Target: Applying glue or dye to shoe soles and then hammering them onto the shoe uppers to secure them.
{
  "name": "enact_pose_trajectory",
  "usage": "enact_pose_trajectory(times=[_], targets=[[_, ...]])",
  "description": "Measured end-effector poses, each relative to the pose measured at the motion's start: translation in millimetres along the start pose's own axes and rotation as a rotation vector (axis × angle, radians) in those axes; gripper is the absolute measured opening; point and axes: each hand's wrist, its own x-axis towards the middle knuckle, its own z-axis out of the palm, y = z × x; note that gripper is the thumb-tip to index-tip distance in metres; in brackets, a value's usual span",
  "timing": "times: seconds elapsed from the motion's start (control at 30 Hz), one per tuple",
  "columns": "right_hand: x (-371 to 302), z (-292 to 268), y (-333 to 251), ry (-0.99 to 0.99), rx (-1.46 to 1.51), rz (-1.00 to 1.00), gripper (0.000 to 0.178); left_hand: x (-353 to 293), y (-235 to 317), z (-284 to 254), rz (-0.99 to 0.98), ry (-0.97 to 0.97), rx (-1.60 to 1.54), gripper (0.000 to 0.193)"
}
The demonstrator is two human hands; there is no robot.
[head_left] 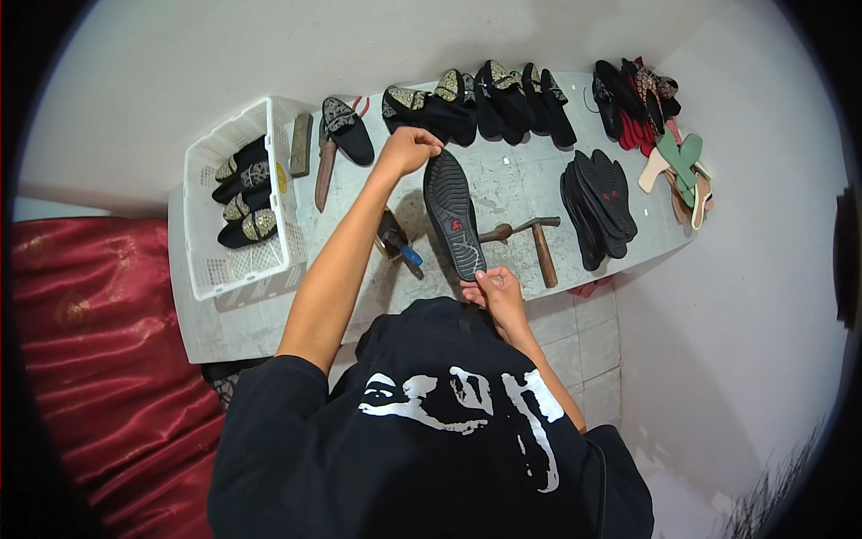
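Note:
A black ridged shoe sole (452, 211) with a small red mark is held up over the table, its tread facing up. My left hand (411, 149) pinches its far end, and my right hand (496, 293) grips the near end between thumb and fingers. To the right of the sole lies a hammer (544, 251) with a wooden handle, beside another wooden-handled tool (496, 234). A dark container (390, 235) and a blue-handled tool (409, 256) are on the sole's left, partly behind my left forearm.
A white plastic basket (199, 260) on the left holds several decorated black shoes. More shoes (503, 99) line the grey table's (359, 314) back edge. On the right are stacked black soles (600, 211) and green and beige insoles (682, 166). A wooden block (302, 145) lies by the basket.

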Motion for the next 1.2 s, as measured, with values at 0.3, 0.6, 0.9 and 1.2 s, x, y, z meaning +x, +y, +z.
enact_pose_trajectory(times=[0.3, 0.6, 0.9, 1.2], targets=[[-3, 16, -5, 0.133, -0.444, -0.154, 0.042, 22, -72, 33, 0.093, 0.078, -0.169, 0.025], [5, 23, -9, 0.240, -1.117, -0.676, 0.064, -12, -68, 59, 0.021, 0.060, -0.606, 0.031], [3, 27, -17, 0.190, -1.127, -0.653, 0.062, -13, -64, 92, 0.058, 0.405, -0.690, 0.024], [15, 28, -36, 0.094, -1.164, -0.525, 0.062, -26, -47, 102, 0.188, 0.486, -0.307, 0.024]])
